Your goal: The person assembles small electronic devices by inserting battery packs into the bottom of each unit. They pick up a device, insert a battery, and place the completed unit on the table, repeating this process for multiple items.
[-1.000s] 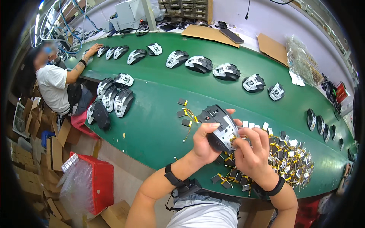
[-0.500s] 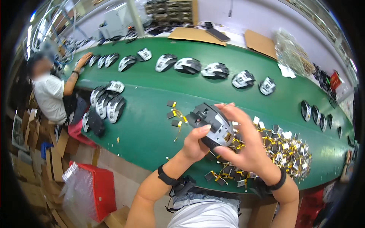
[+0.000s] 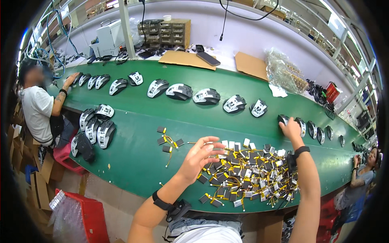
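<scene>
Right hand grips a black shell on the surface; left hand spread wide, empty, over the batteries; next, I'd judge, pinch one.

The right hand rests on a mouse shell at the far right; the left hand hovers open above the battery pile.

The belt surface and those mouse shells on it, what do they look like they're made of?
The belt looks like smooth green rubber or PVC: an even colour with a soft sheen. The mouse shells look like moulded plastic, black and grey, with glossy highlights on curved tops. The right hand rests on one mouse shell.
</scene>
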Action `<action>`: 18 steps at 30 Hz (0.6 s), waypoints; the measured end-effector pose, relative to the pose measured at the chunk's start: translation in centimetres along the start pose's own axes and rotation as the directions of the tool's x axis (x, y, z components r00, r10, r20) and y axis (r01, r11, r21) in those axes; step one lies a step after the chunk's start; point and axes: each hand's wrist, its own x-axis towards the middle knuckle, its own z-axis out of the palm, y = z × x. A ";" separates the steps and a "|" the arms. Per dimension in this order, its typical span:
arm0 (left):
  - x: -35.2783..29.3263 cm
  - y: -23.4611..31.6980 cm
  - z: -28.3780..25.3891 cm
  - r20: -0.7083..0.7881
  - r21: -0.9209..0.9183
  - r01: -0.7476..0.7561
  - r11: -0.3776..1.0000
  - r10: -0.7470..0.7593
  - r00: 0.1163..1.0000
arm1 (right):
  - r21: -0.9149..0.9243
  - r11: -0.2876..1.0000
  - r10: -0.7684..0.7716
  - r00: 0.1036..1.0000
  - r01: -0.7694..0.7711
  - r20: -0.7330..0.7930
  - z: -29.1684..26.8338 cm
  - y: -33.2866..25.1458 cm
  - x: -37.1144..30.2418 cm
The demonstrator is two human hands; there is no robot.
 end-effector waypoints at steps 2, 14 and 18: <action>0.2 0.0 0.3 0.006 0.017 0.014 1.000 -0.014 1.000 | -0.158 0.987 0.000 0.997 0.013 0.079 0.2 -0.9 1.1; 0.5 0.4 -1.0 -0.074 0.022 0.016 1.000 -0.014 0.997 | 0.378 0.925 -0.059 0.997 0.033 0.057 0.1 -13.2 4.2; 0.6 0.1 -1.1 -0.081 0.003 0.010 1.000 -0.010 0.997 | 0.529 0.835 -0.193 0.981 0.153 0.020 -0.2 -11.5 3.4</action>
